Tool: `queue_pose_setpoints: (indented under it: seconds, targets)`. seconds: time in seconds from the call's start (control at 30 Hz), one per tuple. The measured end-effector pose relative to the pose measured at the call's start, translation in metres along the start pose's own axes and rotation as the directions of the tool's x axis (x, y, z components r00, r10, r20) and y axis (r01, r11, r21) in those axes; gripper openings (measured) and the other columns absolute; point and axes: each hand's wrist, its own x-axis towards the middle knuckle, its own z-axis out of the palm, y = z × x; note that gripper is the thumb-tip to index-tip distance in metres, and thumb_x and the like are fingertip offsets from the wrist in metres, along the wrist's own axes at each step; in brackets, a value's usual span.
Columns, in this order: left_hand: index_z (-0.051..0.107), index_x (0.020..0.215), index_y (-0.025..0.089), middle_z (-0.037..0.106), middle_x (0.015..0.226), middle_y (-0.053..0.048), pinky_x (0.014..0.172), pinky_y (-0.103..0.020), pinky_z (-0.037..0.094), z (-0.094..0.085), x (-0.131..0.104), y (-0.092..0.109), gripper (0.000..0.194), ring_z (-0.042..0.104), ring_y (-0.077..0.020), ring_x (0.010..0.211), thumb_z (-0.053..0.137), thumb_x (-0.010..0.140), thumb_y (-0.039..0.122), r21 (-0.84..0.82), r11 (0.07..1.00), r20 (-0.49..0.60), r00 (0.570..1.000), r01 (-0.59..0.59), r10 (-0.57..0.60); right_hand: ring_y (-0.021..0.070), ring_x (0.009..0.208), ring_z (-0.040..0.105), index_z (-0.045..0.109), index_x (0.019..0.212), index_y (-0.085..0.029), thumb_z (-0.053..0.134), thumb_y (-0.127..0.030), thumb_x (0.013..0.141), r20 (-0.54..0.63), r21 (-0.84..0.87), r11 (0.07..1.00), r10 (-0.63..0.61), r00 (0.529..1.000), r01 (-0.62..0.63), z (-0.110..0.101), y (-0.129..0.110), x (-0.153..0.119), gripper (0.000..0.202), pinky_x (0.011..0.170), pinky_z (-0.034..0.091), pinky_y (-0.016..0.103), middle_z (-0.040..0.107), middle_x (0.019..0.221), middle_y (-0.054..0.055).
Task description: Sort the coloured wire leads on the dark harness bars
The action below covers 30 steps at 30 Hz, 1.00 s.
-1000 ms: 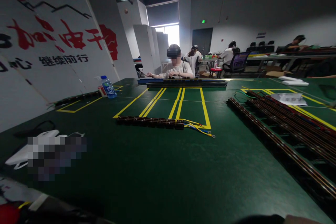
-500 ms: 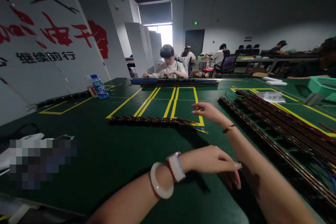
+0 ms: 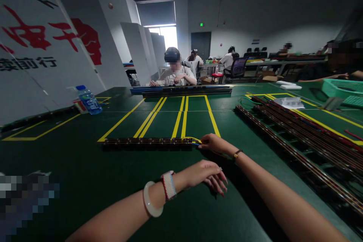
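A long dark strip assembly (image 3: 147, 143) with coppery lines lies crosswise on the green table, along the near ends of yellow tape lines. Yellow and blue wires (image 3: 195, 140) come out of its right end. My right hand (image 3: 214, 143) is closed around these wires, and their tips are hidden under the fingers. Nearer to me, my left hand (image 3: 205, 176) hangs over the table with its fingers loosely apart and nothing in them. It wears a woven watch band and a pale bangle at the wrist.
Several similar strips (image 3: 283, 136) lie in a bundle on the right, beside my right forearm. A water bottle (image 3: 89, 100) stands at the left. A green basket (image 3: 343, 92) sits at the far right. Across the table (image 3: 113, 181), a person works behind more long strips (image 3: 187, 91).
My right hand has come down from above and closed on the wires at the strip's right end. My left hand has moved left. The view has turned slightly to the right.
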Motion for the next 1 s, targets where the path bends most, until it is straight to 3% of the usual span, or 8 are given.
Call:
queue_pose_setpoints:
  seconds: [0.17, 0.4, 0.63, 0.77, 0.93, 1.0]
  targets:
    - [0.054, 0.101, 0.007, 0.064, 0.091, -0.017, 0.078, -0.033, 0.046, -0.014, -0.009, -0.009, 0.036, 0.064, -0.0185, 0.079, 0.041, 0.089, 0.038, -0.253, 0.966, -0.120, 0.992, -0.056, 0.026, 0.0017, 0.065, 0.042, 0.063, 0.089, -0.008, 0.059, -0.040, 0.081, -0.014, 0.075, 0.997, -0.008, 1.000, 0.009, 0.003, -0.017, -0.006, 0.033, 0.057, 0.026, 0.012, 0.057, 0.079, 0.001]
    - [0.043, 0.112, 0.004, 0.060, 0.101, -0.021, 0.090, -0.037, 0.043, -0.026, -0.016, -0.016, 0.032, 0.065, -0.0194, 0.085, 0.032, 0.095, 0.028, -0.534, 0.844, -0.197, 0.977, -0.038, -0.081, 0.0011, 0.058, 0.040, 0.064, 0.091, -0.010, 0.055, -0.041, 0.084, 0.055, 0.252, 0.968, 0.004, 0.998, -0.018, 0.017, -0.050, -0.009, 0.034, 0.052, 0.026, 0.011, 0.058, 0.075, 0.001]
    - [0.035, 0.112, 0.009, 0.060, 0.104, -0.019, 0.091, -0.037, 0.042, -0.028, -0.017, -0.016, 0.023, 0.065, -0.0190, 0.088, 0.038, 0.093, 0.021, -0.599, 0.796, -0.211, 0.976, -0.087, -0.053, 0.0021, 0.068, 0.047, 0.066, 0.082, -0.013, 0.054, -0.032, 0.087, -0.154, 0.088, 0.994, -0.054, 0.987, 0.068, 0.024, -0.061, -0.009, 0.023, 0.062, 0.031, 0.012, 0.056, 0.077, 0.002]
    - [0.038, 0.105, 0.008, 0.062, 0.098, -0.019, 0.091, -0.038, 0.042, -0.028, -0.020, -0.017, 0.018, 0.065, -0.0196, 0.088, 0.041, 0.091, 0.020, -0.545, 0.836, -0.154, 0.988, -0.060, -0.029, 0.0041, 0.075, 0.050, 0.067, 0.091, -0.017, 0.049, -0.030, 0.090, -0.294, -0.041, 0.999, -0.017, 0.956, 0.005, 0.022, -0.050, -0.002, 0.022, 0.067, 0.034, 0.013, 0.056, 0.083, 0.003]
    - [0.045, 0.102, 0.007, 0.062, 0.095, -0.019, 0.089, -0.037, 0.041, -0.026, -0.026, -0.013, 0.017, 0.064, -0.0175, 0.085, 0.041, 0.089, 0.017, -0.451, 0.892, -0.104, 0.995, -0.038, -0.010, 0.0069, 0.082, 0.053, 0.065, 0.105, -0.021, 0.047, -0.030, 0.092, -0.454, -0.107, 0.970, 0.149, 0.879, -0.219, 0.012, -0.017, 0.013, 0.025, 0.075, 0.039, 0.016, 0.057, 0.094, 0.003]
    - [0.047, 0.098, 0.006, 0.063, 0.093, -0.018, 0.087, -0.036, 0.041, -0.025, -0.027, -0.010, 0.015, 0.064, -0.0165, 0.082, 0.041, 0.088, 0.017, -0.436, 0.900, -0.109, 0.994, -0.019, -0.032, 0.0108, 0.089, 0.053, 0.064, 0.109, -0.021, 0.046, -0.032, 0.091, -0.491, -0.207, 0.940, 0.139, 0.860, -0.270, 0.007, -0.007, 0.015, 0.027, 0.084, 0.040, 0.022, 0.057, 0.100, 0.004]
